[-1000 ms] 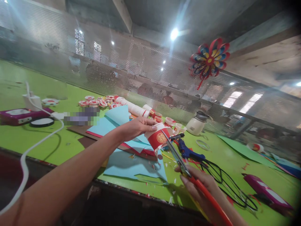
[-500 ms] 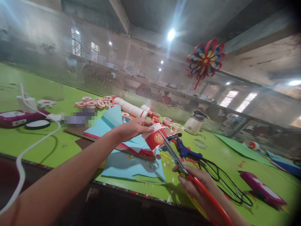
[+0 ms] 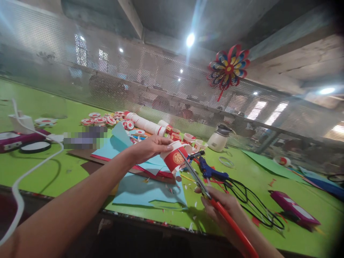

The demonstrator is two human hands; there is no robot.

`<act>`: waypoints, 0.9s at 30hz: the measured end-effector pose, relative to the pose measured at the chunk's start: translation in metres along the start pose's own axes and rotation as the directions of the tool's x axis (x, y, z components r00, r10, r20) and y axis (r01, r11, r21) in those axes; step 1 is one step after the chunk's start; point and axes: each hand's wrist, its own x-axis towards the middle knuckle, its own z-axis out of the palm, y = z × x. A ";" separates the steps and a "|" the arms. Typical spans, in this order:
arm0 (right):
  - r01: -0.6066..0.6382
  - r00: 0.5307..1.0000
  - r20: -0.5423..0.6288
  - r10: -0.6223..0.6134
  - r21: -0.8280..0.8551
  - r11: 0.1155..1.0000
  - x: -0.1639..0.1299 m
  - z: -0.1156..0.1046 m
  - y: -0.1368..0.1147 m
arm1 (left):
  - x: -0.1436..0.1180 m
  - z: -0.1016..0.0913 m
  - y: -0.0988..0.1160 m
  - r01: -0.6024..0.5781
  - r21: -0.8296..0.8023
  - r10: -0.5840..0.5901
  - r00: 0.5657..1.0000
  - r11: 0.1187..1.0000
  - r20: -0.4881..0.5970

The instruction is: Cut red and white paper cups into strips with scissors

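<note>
One paper cup (image 3: 174, 160) held sideways, scissors (image 3: 197, 180) angled up-left at it

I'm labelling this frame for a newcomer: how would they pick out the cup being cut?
On the green table, above the light blue paper sheets, the left hand holds a red paper cup tilted sideways. Unlike the cups lying farther back, it is lifted, and the scissors in the right hand meet its wall.

Blurred patch (image 3: 85, 138) on green table (image 3: 40, 165)

Green table (image 3: 48, 172) w/ perforated metal screen (image 3: 134, 79) behind; ceiling lamp (image 3: 190, 39) bright, paper pinwheel (image 3: 228, 68) hung on screen.
</note>
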 end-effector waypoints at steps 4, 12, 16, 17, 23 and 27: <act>0.002 1.000 0.009 -0.003 0.024 1.000 0.003 0.000 -0.003 | 0.002 -0.002 -0.004 -0.050 -0.030 0.049 0.998 0.998 -0.041; 0.014 0.997 0.077 -0.010 -0.050 0.999 -0.003 -0.012 0.000 | 0.001 -0.008 -0.001 -0.066 -0.006 0.065 0.990 0.998 -0.123; 0.017 0.980 0.200 -0.011 -0.030 0.999 -0.012 -0.035 0.010 | -0.002 -0.015 0.002 -0.085 -0.002 0.083 0.978 0.996 -0.194; 0.009 0.970 0.244 -0.004 -0.020 1.000 -0.013 -0.041 0.009 | -0.003 -0.016 0.003 -0.088 0.002 0.086 0.975 0.996 -0.205; -0.109 0.968 0.228 0.102 0.017 0.994 -0.011 -0.060 -0.021 | -0.005 -0.018 0.004 -0.032 0.106 0.046 0.990 0.994 -0.134; -0.103 0.958 0.273 0.087 0.042 0.994 -0.003 -0.055 -0.031 | -0.004 -0.018 0.001 -0.053 0.204 0.065 0.996 0.978 -0.056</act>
